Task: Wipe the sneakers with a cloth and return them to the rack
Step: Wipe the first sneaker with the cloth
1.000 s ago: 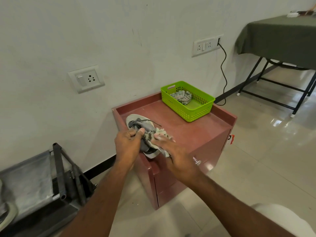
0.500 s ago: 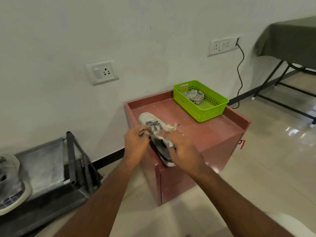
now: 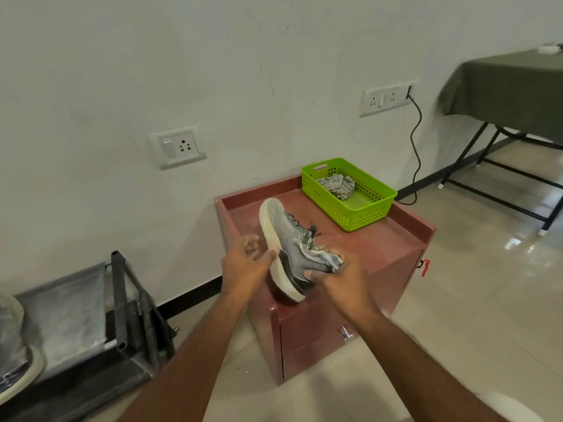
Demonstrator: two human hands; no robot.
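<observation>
At far left a second sneaker (image 3: 16, 357) lies on the rack (image 3: 122, 303). Over the maroon cabinet (image 3: 396, 257), his left hand (image 3: 246, 263) cups the grey sneaker's (image 3: 289, 248) sole, fingers loosely spread; his right hand (image 3: 338, 277) grips what looks like the cloth (image 3: 330, 258) against its heel.

A green basket (image 3: 370, 213) is being carried on a red cabinet (image 3: 393, 248) set against the wall. A black cable (image 3: 416, 153) is being hung from a wall socket (image 3: 387, 98). A table (image 3: 511, 83) is being covered by a dark green cloth.
</observation>
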